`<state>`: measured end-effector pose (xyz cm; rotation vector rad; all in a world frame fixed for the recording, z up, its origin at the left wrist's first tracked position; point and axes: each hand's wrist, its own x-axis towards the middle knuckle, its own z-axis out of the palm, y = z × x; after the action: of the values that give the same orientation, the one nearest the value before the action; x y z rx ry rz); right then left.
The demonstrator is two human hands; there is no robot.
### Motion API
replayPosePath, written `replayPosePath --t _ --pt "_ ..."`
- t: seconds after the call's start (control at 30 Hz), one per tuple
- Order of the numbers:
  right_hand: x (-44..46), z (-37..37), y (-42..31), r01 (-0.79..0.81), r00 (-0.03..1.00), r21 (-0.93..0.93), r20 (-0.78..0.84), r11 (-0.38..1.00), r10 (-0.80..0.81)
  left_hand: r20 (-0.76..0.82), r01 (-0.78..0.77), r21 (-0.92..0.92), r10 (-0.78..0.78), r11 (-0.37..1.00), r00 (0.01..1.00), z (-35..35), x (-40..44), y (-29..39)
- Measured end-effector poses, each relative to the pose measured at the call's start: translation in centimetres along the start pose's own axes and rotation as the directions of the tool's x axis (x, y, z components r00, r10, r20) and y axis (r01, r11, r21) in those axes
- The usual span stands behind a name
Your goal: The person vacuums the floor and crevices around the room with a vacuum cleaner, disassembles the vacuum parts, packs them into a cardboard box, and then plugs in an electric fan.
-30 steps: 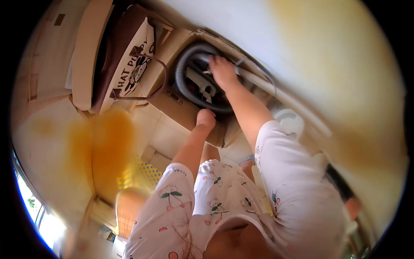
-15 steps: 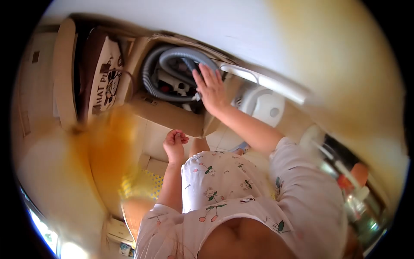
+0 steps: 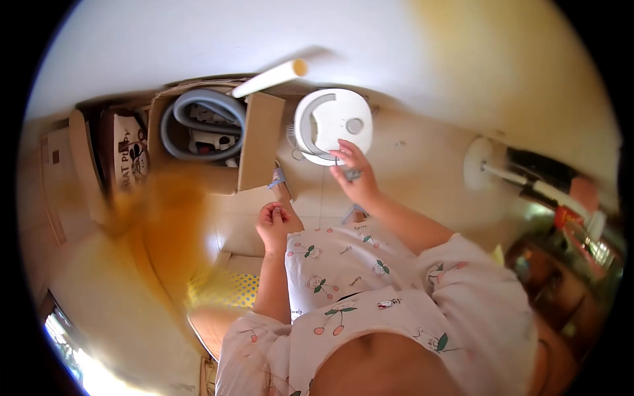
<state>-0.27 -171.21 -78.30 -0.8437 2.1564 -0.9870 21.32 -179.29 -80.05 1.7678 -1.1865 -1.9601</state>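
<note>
My right hand (image 3: 355, 175) reaches over the near edge of a round-cornered white appliance (image 3: 342, 125) with a grey curved handle and a grey knob. Its fingers are bent around a small grey thing (image 3: 353, 174) that I cannot make out. My left hand (image 3: 274, 221) is near my knee, fingers curled together; what they hold, if anything, is hidden. Left of the appliance stands an open cardboard box (image 3: 259, 142) with a coiled grey hose (image 3: 170, 132) and white parts inside. A white tube (image 3: 267, 79) sticks out of the box at its back corner.
A brown and white bag (image 3: 127, 148) with printed letters stands left of the box. At the right are a white round base (image 3: 477, 164) with a pole and blurred clutter. A yellow dotted cloth (image 3: 234, 289) lies at lower left. The wall runs behind.
The view has swung right, so the box now sits further left. My right hand has left the hose in the box and is at the white appliance. My left hand has come off the box edge.
</note>
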Motion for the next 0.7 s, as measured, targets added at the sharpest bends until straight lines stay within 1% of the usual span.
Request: replayPosePath --t 0.03,0.07,0.1,0.13,0.17,0.2,0.3,0.37,0.43,0.5,0.57,0.67,0.7 --pt "-0.8 -1.4 2.4 -0.113 0.994 0.044 -0.003 0.993 0.113 0.007 0.009 0.014 -0.009 1.0 1.0 1.4 -0.9 -0.5" --pt "-1.6 -2.8 4.4 -0.231 0.973 0.089 -0.004 0.969 0.232 0.063 0.006 0.03 -0.008 1.0 0.998 2.5 -1.6 -1.3" --pt "-2.3 -4.1 5.9 -0.486 0.869 0.25 0.038 0.837 0.493 0.08 0.042 0.035 -0.044 0.999 0.996 3.6 -2.3 -1.9" --pt "-2.8 -5.4 7.3 -0.684 0.702 0.391 0.125 0.616 0.701 0.096 0.078 0.041 -0.082 0.996 0.992 4.7 -3.0 -2.4" --pt "-3.1 -6.3 8.6 -0.805 0.492 0.495 0.25 0.327 0.834 0.111 0.114 0.049 -0.119 0.992 0.987 5.7 -3.5 -2.8" --pt "-3.1 -7.0 10.1 -0.799 0.435 0.549 0.243 0.247 0.867 0.125 0.12 0.084 -0.13 0.989 0.984 6.4 -3.8 -3.1" --pt "-1.7 -6.7 15.7 -0.67 0.428 0.715 0.151 0.201 0.891 0.184 0.12 0.181 -0.154 0.976 0.971 7.6 -4.5 -2.8" --pt "1.8 -5.9 17.1 -0.559 0.559 0.738 -0.003 0.379 0.829 0.234 0.07 0.267 -0.135 0.961 0.963 7.9 -4.0 -2.9" --pt "6.2 -4.3 16.9 -0.63 0.601 0.522 -0.141 0.575 0.787 0.249 0.033 0.331 -0.122 0.943 0.961 8.0 -2.5 -2.5" --pt "10.8 0.8 20.8 -0.557 0.644 0.469 -0.277 0.685 0.713 0.24 0.02 0.376 -0.118 0.926 0.964 7.9 -0.5 -1.7" --pt "14.4 5.4 23.5 -0.51 0.635 0.57 -0.256 0.645 0.729 0.223 0.013 0.395 -0.109 0.919 0.969 7.3 1.4 -1.1" --pt "15.3 3.5 19.7 -0.54 0.628 0.391 -0.403 0.746 0.666 0.213 0.019 0.401 -0.113 0.916 0.971 6.2 3.5 -0.8" --pt "15.0 2.4 18.6 -0.516 0.586 0.456 -0.429 0.725 0.687 0.203 0.046 0.415 -0.142 0.909 0.969 6.1 3.9 -0.6"
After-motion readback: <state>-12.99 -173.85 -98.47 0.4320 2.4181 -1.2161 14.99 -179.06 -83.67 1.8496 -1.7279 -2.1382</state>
